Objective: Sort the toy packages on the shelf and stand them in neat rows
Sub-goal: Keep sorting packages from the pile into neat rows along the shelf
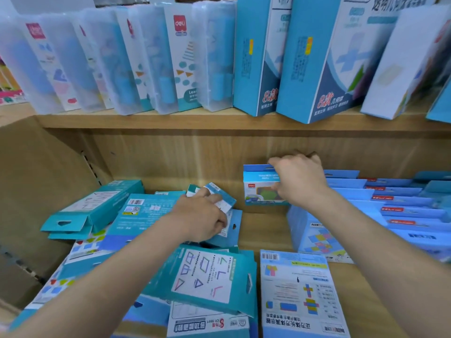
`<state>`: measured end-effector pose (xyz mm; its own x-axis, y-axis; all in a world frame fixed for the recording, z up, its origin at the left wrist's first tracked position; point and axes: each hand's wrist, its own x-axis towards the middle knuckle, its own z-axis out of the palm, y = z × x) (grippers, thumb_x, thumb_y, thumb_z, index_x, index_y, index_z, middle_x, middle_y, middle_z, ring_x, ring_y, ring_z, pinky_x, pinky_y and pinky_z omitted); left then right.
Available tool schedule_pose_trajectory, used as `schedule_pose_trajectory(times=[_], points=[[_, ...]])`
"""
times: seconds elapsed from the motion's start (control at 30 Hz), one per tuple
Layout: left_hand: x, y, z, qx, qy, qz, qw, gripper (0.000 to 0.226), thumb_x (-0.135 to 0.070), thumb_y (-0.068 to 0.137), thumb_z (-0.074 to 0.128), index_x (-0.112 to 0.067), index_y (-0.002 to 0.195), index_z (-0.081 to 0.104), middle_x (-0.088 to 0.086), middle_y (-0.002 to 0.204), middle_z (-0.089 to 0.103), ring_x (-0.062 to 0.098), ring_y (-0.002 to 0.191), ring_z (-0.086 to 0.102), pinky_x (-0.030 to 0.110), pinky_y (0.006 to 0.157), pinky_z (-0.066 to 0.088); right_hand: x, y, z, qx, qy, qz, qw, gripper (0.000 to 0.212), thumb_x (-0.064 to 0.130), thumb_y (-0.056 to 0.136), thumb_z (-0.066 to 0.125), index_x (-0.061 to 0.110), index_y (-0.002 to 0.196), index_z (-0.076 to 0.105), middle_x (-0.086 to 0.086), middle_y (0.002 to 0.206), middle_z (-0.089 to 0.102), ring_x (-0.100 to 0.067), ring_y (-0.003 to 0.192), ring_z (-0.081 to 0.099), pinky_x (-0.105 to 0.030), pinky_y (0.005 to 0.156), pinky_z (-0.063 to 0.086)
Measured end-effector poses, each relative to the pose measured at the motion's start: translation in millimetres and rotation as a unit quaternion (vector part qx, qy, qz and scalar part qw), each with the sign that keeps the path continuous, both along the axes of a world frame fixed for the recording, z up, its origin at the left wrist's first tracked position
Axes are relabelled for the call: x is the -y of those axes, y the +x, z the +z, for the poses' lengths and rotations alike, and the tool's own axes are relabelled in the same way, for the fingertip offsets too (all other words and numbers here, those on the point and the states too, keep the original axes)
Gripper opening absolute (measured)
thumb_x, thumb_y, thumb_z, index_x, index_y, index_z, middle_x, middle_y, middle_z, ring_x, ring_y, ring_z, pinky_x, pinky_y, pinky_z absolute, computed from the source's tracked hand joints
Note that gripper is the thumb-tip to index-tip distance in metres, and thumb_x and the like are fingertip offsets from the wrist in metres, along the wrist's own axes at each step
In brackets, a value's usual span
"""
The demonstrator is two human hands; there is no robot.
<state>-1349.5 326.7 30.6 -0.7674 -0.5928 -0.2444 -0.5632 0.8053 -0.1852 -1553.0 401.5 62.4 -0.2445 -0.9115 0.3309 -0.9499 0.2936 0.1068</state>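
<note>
On the lower wooden shelf point(266, 230), my right hand point(299, 179) grips the top of a small blue toy package point(258, 189) that stands upright against the back wall. My left hand point(203, 215) holds a small teal-and-white package point(220, 195) over a loose pile of flat teal packages point(207, 279) on the left. A light blue package point(295, 289) lies flat at the front centre. To the right, several blue packages point(380, 208) stand in a tidy row.
The upper shelf point(170, 120) carries translucent plastic cases point(156, 59) on the left and tall blue boxes point(314, 62) on the right, all leaning. A wooden side panel point(36, 179) closes the lower shelf on the left.
</note>
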Motion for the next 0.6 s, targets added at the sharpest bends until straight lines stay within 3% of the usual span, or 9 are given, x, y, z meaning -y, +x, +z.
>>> schedule_pose_trajectory(times=[0.17, 0.23, 0.3, 0.4, 0.47, 0.6], points=[[1, 5, 0, -0.001, -0.010, 0.019, 1.000, 0.033, -0.041, 0.096, 0.033, -0.049, 0.121, 0.053, -0.007, 0.150, 0.025, 0.022, 0.135, 0.019, 0.051, 0.099, 0.029, 9, 7, -6, -0.012, 0.031, -0.021, 0.999, 0.030, 0.038, 0.078, 0.070, 0.024, 0.100, 0.058, 0.000, 0.100, 0.066, -0.025, 0.106, 0.051, -0.041, 0.082, 0.029], [2, 0, -1, 0.008, -0.054, -0.006, 0.998, 0.032, -0.039, 0.097, 0.034, -0.044, 0.119, 0.057, -0.003, 0.139, 0.035, 0.022, 0.130, 0.024, 0.051, 0.099, 0.025, 12, 11, -8, -0.018, 0.061, -0.026, 0.998, 0.027, 0.037, 0.078, 0.069, 0.024, 0.100, 0.058, 0.000, 0.101, 0.066, -0.026, 0.108, 0.050, -0.041, 0.084, 0.028], [6, -10, -4, 0.002, -0.099, -0.061, 0.993, 0.030, -0.033, 0.096, 0.039, -0.034, 0.114, 0.063, 0.002, 0.121, 0.043, 0.023, 0.120, 0.033, 0.045, 0.094, 0.030, 14, 15, -11, -0.032, 0.089, -0.032, 0.995, 0.022, 0.026, 0.081, 0.064, 0.024, 0.102, 0.057, 0.000, 0.103, 0.066, -0.026, 0.109, 0.049, -0.040, 0.085, 0.028], [17, -28, -7, 0.014, -0.083, -0.100, 0.991, 0.023, -0.019, 0.091, 0.048, -0.017, 0.104, 0.067, 0.007, 0.107, 0.052, 0.026, 0.106, 0.049, 0.037, 0.075, 0.041, 18, 20, -16, -0.044, 0.146, -0.046, 0.987, 0.029, 0.019, 0.080, 0.064, 0.024, 0.107, 0.058, -0.002, 0.109, 0.065, -0.026, 0.117, 0.046, -0.039, 0.091, 0.029], [23, -37, -11, 0.025, -0.071, -0.106, 0.992, 0.020, -0.011, 0.087, 0.051, -0.013, 0.100, 0.067, 0.008, 0.102, 0.055, 0.027, 0.101, 0.052, 0.037, 0.069, 0.045, 20, 21, -17, -0.021, 0.165, -0.053, 0.985, 0.036, 0.020, 0.079, 0.069, 0.019, 0.113, 0.057, -0.007, 0.114, 0.063, -0.027, 0.117, 0.047, -0.036, 0.085, 0.035], [40, -46, -22, -0.038, -0.032, -0.084, 0.995, 0.022, -0.016, 0.088, 0.048, -0.016, 0.096, 0.068, 0.007, 0.097, 0.059, 0.027, 0.094, 0.056, 0.040, 0.075, 0.051, 22, 16, -18, 0.020, 0.143, -0.044, 0.989, 0.031, 0.001, 0.081, 0.061, 0.009, 0.111, 0.055, -0.012, 0.114, 0.061, -0.032, 0.107, 0.055, -0.033, 0.067, 0.037]])
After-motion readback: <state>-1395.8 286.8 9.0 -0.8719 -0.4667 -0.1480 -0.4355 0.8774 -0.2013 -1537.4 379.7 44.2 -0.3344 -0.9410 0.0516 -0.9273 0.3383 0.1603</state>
